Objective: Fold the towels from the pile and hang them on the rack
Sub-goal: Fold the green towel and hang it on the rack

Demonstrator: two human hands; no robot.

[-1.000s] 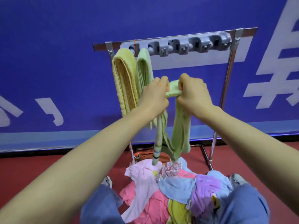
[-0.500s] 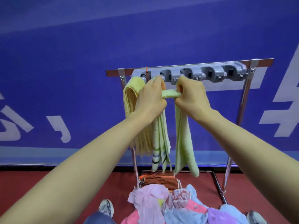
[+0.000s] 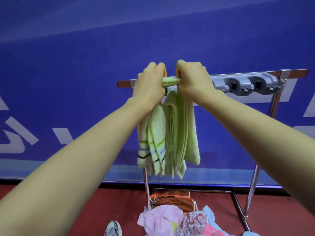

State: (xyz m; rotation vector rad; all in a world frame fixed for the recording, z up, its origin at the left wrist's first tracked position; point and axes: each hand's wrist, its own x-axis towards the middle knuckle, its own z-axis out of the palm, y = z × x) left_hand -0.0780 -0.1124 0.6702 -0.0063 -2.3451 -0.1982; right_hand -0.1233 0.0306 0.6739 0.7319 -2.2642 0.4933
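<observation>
I hold a folded light green towel (image 3: 171, 81) stretched between both fists, right at the rack's top bar (image 3: 238, 76). My left hand (image 3: 150, 82) grips its left end, my right hand (image 3: 192, 80) its right end. The towel's halves hang down below my hands, one with coloured stripes (image 3: 156, 142), one plain green (image 3: 190, 133). Another pale green towel (image 3: 172, 126) hangs between them; whether it is on the rack I cannot tell. The pile of towels (image 3: 172, 222) lies low in the view, pink, patterned and blue.
The rack's grey clip holders (image 3: 252, 85) run along the bar to the right of my hands. Its chrome legs (image 3: 254, 184) stand on a red floor before a blue wall. An orange-brown cloth (image 3: 170, 200) lies on the rack base. A shoe (image 3: 113, 229) shows at the bottom.
Both hands have lifted the green towel from below the bar up to the rack's top bar. The view has tilted up, so less of the pile shows.
</observation>
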